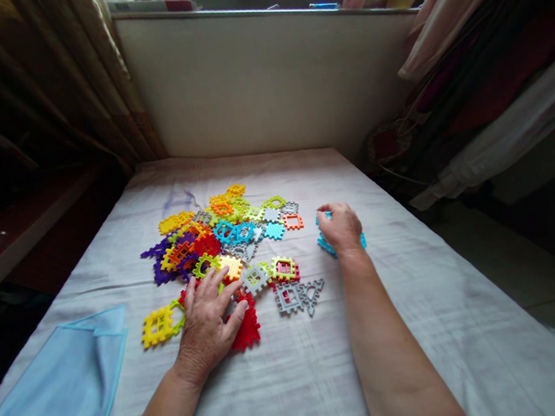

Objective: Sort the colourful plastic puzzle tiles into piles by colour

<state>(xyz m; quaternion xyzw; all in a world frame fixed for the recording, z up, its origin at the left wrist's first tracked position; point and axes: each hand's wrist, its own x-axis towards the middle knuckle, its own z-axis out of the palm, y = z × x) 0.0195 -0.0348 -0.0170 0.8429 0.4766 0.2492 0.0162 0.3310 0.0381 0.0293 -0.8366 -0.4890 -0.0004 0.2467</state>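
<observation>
Colourful notched plastic pieces lie in a loose pile on the sheet-covered surface. My left hand (210,319) rests on the near edge of the pile with fingers spread, over a red piece (246,328) and beside a yellow piece (157,327). To the right, apart from the pile, my right hand (341,229) is closed at some blue pieces (326,245), which it partly covers; its fingertips are hidden. Between the hands lie a grey square piece (288,298) and a grey triangular piece (312,295). An orange square frame (293,221) sits at the pile's right side.
A light blue cloth (62,386) lies at the near left of the sheet (289,393). Behind the surface stands a pale panel (263,83) below a window ledge. Curtains (77,77) hang at the left, and clothes or fabrics hang at the right.
</observation>
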